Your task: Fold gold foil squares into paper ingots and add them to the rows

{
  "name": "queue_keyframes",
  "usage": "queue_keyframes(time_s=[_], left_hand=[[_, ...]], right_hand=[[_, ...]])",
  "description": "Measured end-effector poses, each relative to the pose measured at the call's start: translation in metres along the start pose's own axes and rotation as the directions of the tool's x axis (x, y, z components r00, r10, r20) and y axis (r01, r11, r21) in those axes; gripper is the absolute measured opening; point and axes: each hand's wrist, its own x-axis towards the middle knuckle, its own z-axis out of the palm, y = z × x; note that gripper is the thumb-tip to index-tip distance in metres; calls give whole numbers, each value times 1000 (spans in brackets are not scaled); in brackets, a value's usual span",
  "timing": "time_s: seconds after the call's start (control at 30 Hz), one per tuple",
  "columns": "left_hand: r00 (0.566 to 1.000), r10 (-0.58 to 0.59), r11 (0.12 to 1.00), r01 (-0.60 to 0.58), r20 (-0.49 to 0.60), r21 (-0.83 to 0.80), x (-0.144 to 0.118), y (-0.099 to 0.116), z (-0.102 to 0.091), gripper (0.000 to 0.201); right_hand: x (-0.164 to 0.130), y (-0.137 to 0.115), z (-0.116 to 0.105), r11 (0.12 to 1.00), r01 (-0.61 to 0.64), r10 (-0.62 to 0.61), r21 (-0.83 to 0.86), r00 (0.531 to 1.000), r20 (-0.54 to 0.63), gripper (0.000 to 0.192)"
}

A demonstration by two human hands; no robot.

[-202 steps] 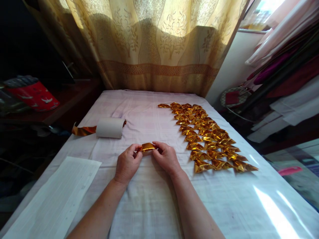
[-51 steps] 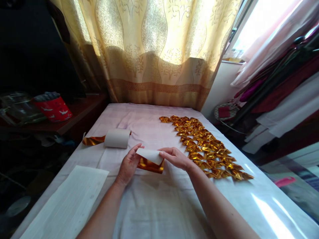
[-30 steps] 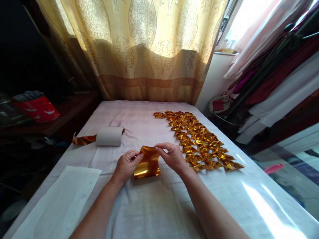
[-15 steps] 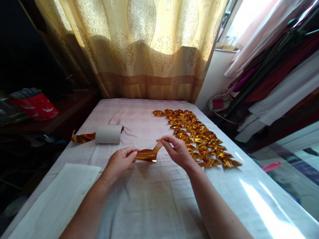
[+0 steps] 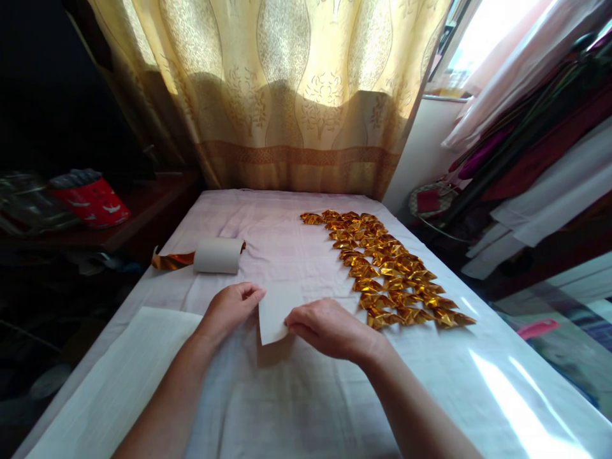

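Observation:
Between my hands is a small sheet of foil paper [image 5: 276, 315], its white back turned toward me. My left hand [image 5: 233, 306] pinches its left edge with thumb and fingertips. At the lower right edge, my right hand [image 5: 329, 328] grips the sheet with the fingers curled in. The gold side is hidden from view. To the right lie rows of folded gold foil pieces [image 5: 382, 268] on the cloth. Beyond my left hand stands a grey-white roll [image 5: 217, 256] with a strip of gold foil [image 5: 174, 261] sticking out at its left.
A pale cloth [image 5: 268, 408] covers the surface. Larger white paper [image 5: 115, 376] lies at the left. On a dark side table [image 5: 162, 197] stands a red container [image 5: 93, 201]. A patterned curtain [image 5: 306, 115] hangs behind, with clothes [image 5: 549, 172] at the right.
The foil paper has turned from its gold side to its white side. My right hand has moved down and toward me, from the upper corner to the lower right edge.

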Motion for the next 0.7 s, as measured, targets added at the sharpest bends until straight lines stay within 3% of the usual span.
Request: queue_keyframes(time_s=[0.1, 0.27, 0.37, 0.53, 0.7], left_hand=[[996, -37, 999, 37, 85, -5, -2, -7, 9, 22], [992, -52, 998, 57, 115, -37, -3, -14, 22, 32], [989, -41, 998, 47, 142, -39, -2, -16, 23, 33], [980, -5, 998, 16, 196, -58, 2, -18, 22, 34], [953, 108, 983, -61, 282, -172, -3, -13, 19, 45]], right_hand=[[-1, -8, 5, 999, 23, -17, -36, 987, 160, 18], [1, -6, 9, 1000, -16, 16, -2, 981, 193, 18], [6, 4, 14, 995, -63, 54, 82, 992, 114, 18], [16, 31, 30, 997, -47, 58, 67, 983, -173, 15], [18, 48, 39, 994, -6, 29, 108, 976, -216, 12]])
